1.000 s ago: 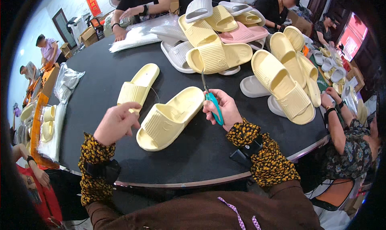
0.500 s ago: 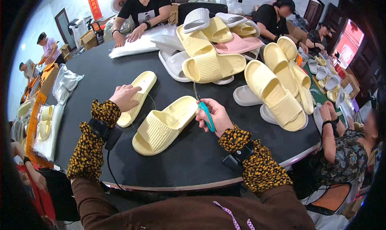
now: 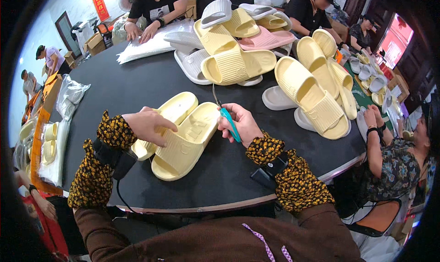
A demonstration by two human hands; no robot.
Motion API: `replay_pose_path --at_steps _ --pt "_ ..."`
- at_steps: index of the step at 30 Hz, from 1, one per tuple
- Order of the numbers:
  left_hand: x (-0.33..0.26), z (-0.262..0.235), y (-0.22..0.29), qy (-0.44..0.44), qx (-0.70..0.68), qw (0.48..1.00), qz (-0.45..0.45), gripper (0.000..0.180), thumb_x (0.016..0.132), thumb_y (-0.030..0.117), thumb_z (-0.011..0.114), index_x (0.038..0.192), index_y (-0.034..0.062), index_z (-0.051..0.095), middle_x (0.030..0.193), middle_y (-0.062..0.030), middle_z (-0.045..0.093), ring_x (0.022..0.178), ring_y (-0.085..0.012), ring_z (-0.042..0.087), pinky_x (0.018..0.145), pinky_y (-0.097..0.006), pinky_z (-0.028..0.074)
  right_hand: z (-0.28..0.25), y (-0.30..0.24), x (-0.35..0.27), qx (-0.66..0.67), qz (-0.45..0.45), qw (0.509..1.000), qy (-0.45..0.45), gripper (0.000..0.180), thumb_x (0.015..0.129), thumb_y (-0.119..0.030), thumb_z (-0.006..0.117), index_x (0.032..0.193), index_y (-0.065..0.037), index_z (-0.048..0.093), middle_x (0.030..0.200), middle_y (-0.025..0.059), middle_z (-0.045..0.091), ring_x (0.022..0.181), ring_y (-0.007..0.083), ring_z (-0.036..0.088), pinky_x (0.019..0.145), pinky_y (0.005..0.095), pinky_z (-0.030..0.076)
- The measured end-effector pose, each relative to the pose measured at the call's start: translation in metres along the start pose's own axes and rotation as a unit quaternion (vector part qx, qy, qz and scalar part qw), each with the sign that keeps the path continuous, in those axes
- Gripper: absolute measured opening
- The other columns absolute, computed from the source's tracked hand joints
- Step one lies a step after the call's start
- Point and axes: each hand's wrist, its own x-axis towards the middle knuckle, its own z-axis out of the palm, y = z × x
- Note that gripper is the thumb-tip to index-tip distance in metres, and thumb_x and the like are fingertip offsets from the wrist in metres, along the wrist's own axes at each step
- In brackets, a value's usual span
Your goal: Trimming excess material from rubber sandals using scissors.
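Two pale yellow slide slippers lie side by side on the black table in front of me. My left hand [image 3: 151,128] rests across them, fingers apart. It covers part of the left slipper [image 3: 181,105], and its fingertips touch the ribbed strap of the right slipper [image 3: 176,156]. Just right of that slipper's heel, my right hand [image 3: 240,127] is closed around small scissors [image 3: 230,124] with teal handles. Their thin metal blades point up and away from me, over the table.
Ahead is a pile of yellow, grey and pink slippers [image 3: 238,65], with more yellow slippers [image 3: 314,99] on the right. Clear plastic bags [image 3: 153,36] lie under a co-worker's hands at the far side. Bagged slippers [image 3: 49,143] stand at the left edge. Co-workers sit around the table.
The left slipper has come right, against the other one. My left hand has moved right and nearer, onto the straps. The scissors stay in my right hand, and the view has shifted slightly.
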Motion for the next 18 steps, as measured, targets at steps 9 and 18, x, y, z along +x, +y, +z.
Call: replay_pose_path --at_steps 9,18 --pt "-0.008 0.011 -0.017 0.254 -0.100 0.936 -0.224 0.038 0.073 0.024 0.064 0.097 -0.0044 0.056 0.079 -0.0163 0.061 0.070 -0.0269 0.062 0.066 -0.036 0.049 0.001 -0.006 -0.006 0.024 -0.017 1.000 0.007 0.038 0.080 -0.015 0.064 0.112 -0.002 0.048 0.073 0.0052 0.058 0.050 0.0068 0.055 0.038 0.0193 0.041" --pt "0.002 0.028 0.011 0.239 -0.701 0.652 -0.160 0.028 0.085 0.010 0.054 0.107 -0.0029 0.042 0.090 -0.0143 0.056 0.064 -0.0225 0.063 0.046 -0.029 0.053 0.005 -0.013 -0.013 -0.029 -0.047 0.997 -0.053 0.044 0.078 -0.013 0.066 0.114 0.001 0.045 0.074 0.0058 0.059 0.055 0.0079 0.054 0.047 0.0216 0.045"
